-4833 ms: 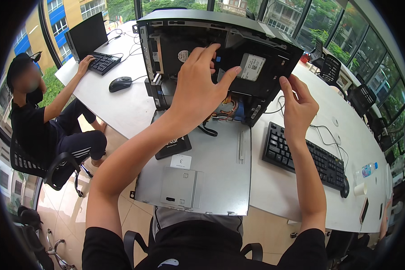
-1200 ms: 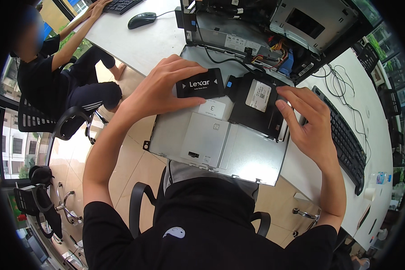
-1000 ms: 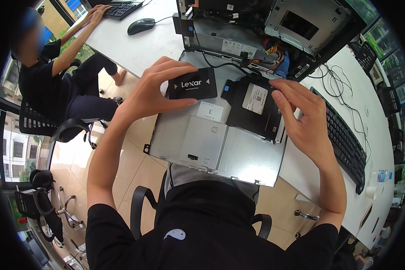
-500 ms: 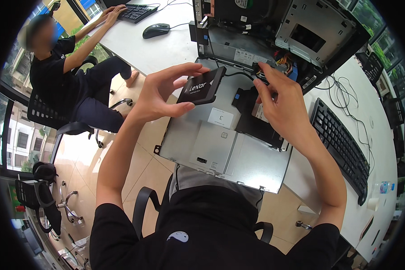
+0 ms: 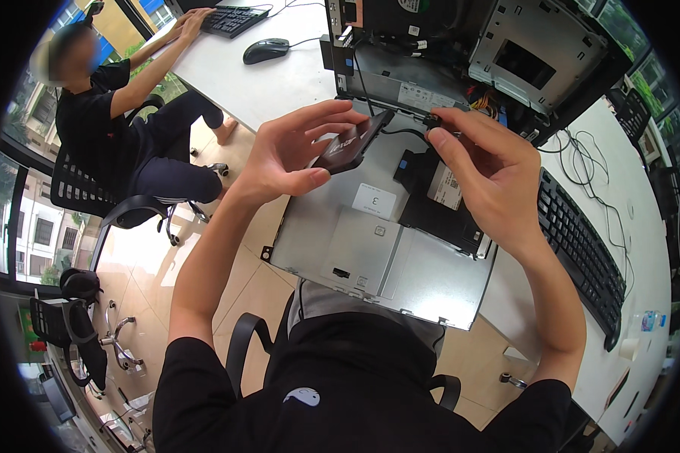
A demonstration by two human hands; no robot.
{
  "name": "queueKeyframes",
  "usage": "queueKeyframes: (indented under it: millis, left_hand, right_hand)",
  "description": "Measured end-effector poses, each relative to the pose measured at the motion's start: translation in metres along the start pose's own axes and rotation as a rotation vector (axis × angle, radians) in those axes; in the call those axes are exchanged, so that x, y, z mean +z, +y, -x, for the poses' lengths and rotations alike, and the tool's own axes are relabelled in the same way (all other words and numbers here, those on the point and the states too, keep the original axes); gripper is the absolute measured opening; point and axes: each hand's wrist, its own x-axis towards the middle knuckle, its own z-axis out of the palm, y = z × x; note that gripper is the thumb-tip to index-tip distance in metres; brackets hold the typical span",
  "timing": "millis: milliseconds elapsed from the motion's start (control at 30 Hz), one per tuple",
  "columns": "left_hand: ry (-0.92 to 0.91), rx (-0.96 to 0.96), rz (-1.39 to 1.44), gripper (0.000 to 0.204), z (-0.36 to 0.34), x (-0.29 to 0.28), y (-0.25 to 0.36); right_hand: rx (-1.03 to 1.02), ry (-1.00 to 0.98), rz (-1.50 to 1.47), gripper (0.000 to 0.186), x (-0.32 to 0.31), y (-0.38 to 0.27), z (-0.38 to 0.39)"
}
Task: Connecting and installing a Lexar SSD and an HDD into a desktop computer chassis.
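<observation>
My left hand [image 5: 279,158] holds a flat black solid-state drive [image 5: 349,149] between thumb and fingers, tilted so that its face shows only at a slant. To its right, my right hand [image 5: 499,170] pinches a small black cable connector [image 5: 431,121] between thumb and forefinger. A black cable [image 5: 405,132] runs between the drive's edge and that connector; whether it is joined to the drive I cannot tell. Beneath both hands lies a silver metal case panel [image 5: 438,294]. On the panel sits a flat black unit with a white label [image 5: 444,187], partly under my right hand.
An opened computer case [image 5: 400,72] stands behind the panel, with coloured wires [image 5: 485,102] inside. A black keyboard [image 5: 582,249] lies at the right, near loose cables [image 5: 582,158]. A mouse [image 5: 266,50] rests at the upper left. A seated person [image 5: 147,136] types at another keyboard [image 5: 234,20].
The drive has tipped to a steeper slant in my left hand, showing less of its face. My right hand has shifted a little to the right, and the connector between its fingers shows more plainly.
</observation>
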Motion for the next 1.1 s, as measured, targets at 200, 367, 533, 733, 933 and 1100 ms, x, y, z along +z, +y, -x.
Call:
queueKeyframes:
  millis: [200,367,533,733,933,1100]
  left_hand:
    - [-0.02,0.02,-0.015,0.101,-0.007,0.008,0.003]
    - [-0.046,0.036,-0.039,0.097,-0.007,0.011,0.007]
    - [-0.066,0.025,-0.047,0.095,-0.006,0.012,0.009]
    - [-0.069,0.034,-0.086,0.092,-0.005,0.013,0.01]
    - [-0.048,0.033,-0.135,0.09,-0.006,0.017,0.013]
    - [-0.025,0.079,-0.134,0.089,-0.006,0.022,0.014]
  right_hand:
    - [-0.199,0.014,0.111,0.02,-0.001,-0.01,0.002]
    - [-0.248,-0.02,0.115,0.023,0.004,-0.009,0.005]
    - [-0.277,-0.053,0.141,0.024,0.005,-0.01,0.006]
    - [-0.311,-0.082,0.153,0.024,0.006,-0.008,0.007]
    - [-0.304,-0.099,0.19,0.023,0.005,-0.007,0.007]
    - [-0.278,-0.074,0.137,0.022,0.004,-0.008,0.006]
